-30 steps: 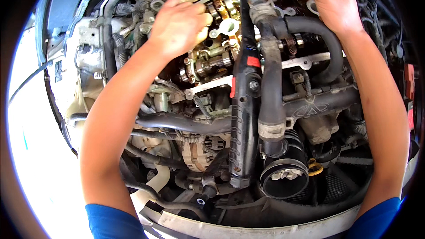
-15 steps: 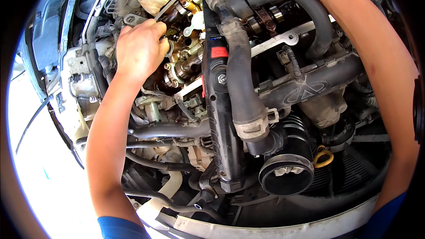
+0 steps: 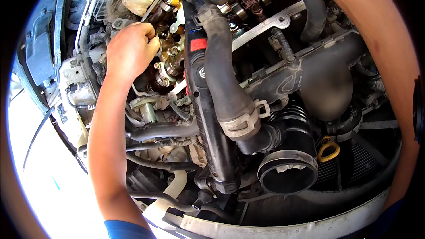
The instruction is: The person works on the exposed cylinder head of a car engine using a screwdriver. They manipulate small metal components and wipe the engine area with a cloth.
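Note:
My left hand (image 3: 130, 52) is closed in a fist over the left side of an opened car engine. A bit of metal shows by its thumb, but what the fingers hold is hidden. Just right of the fist lie oily camshaft parts (image 3: 164, 76) with bright round lobes. Another camshaft (image 3: 241, 11) shows farther right, beyond a thick black hose (image 3: 219, 57). My right forearm (image 3: 376, 35) reaches up the right side and leaves the picture at the top, so that hand is out of sight. Between the camshaft areas lies a long black bar (image 3: 217, 150) with a red button.
A wide round intake duct (image 3: 287, 158) opens toward me at the front. Beside it stands a yellow ring handle (image 3: 329, 150), with radiator fins behind. A pale front crossmember (image 3: 248, 231) curves along the near edge. Pipes and cables crowd the left side.
The engine has shifted slightly left in the picture as the view moved. My left fist stays at the same engine spot. The part of my right hand seen at the top has left the view.

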The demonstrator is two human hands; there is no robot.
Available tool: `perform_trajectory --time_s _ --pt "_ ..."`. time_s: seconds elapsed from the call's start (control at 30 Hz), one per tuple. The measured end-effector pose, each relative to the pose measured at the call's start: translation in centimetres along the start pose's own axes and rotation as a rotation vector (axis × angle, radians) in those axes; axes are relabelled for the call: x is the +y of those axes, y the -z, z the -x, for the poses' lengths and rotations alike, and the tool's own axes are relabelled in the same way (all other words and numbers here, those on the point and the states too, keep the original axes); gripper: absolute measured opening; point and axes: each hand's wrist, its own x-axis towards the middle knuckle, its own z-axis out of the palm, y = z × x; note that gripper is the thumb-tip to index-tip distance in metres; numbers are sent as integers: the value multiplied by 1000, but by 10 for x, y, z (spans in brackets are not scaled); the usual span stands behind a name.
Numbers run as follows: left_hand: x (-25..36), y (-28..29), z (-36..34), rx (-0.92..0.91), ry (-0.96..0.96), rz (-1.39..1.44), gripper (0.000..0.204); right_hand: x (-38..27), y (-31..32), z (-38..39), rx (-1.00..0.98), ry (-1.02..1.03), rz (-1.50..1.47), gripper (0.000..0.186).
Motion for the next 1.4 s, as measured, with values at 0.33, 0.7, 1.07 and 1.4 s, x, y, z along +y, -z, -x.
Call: perform_trajectory --time_s 0.33,0.7,1.07,1.4 --pt "-2 0 -2 -29 36 9 19 -2 -1 0 -12 -8 10 23" --pt "7 -18 7 153 32 -32 21 -3 1 0 -17 -29 52 24" --pt "14 -11 -8 0 91 -162 27 1 1 -2 -39 -30 0 24" --pt "26 -16 -12 37 19 -249 18 5 0 -4 -32 -25 -49 23"
